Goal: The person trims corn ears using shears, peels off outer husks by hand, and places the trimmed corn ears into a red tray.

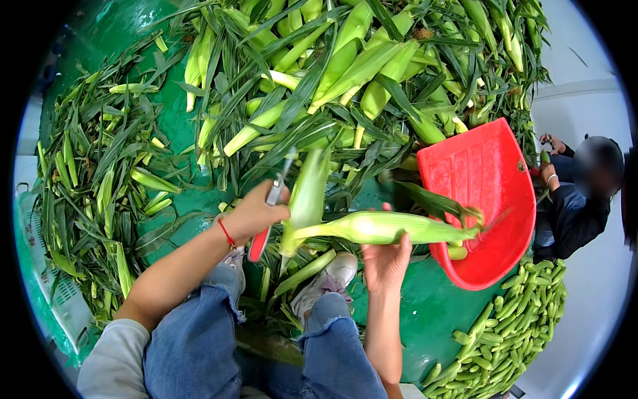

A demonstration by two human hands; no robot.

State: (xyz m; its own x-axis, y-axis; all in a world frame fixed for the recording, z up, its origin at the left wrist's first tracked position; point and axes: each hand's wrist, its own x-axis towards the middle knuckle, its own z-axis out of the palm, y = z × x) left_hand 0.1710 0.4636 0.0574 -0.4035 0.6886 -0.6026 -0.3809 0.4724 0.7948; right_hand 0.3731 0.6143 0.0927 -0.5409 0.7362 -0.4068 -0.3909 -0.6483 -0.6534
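My left hand (261, 212), with a red cord at its wrist, grips a knife (271, 199) with a grey and red handle; its blade points up and is blurred. Beside its fingertips is a blurred pale green husk (305, 192); whether the fingers hold it I cannot tell. My right hand (386, 254) holds a corn ear in green husk (398, 228) from below, lying sideways. The ear's stem end points left, and its tip reaches over the edge of a red plastic scoop (508, 199). A few small green ears (457, 252) lie in the scoop.
Unhusked corn (344, 65) and long leaves are heaped ahead on the green floor (423, 299). Husk scraps (114, 149) lie at left, near a pale plastic crate (60, 284). Small green ears (508, 334) form a pile at lower right. Another person (573, 204) sits at right.
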